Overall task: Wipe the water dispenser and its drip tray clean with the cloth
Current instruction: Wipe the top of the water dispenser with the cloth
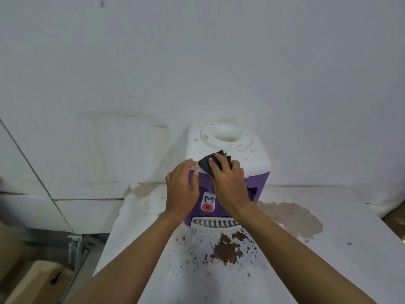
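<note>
A small water dispenser [247, 156] with a stained white top and a purple front stands on a white table against the wall. Its white slotted drip tray [213, 222] sits at the base of the front. My right hand [230, 183] presses a dark cloth [206, 164] on the front edge of the white top, fingers laid over it. My left hand [182, 189] rests against the dispenser's front left corner with relaxed fingers, thumb on the purple panel. A red tap button [207, 207] shows between my wrists.
The white table [328, 260] has worn brown patches, one in front of the tray [228, 249] and one to the right [293, 218]. A white wall rises close behind. Cardboard boxes [32, 279] and a metal frame [75, 244] lie at the lower left.
</note>
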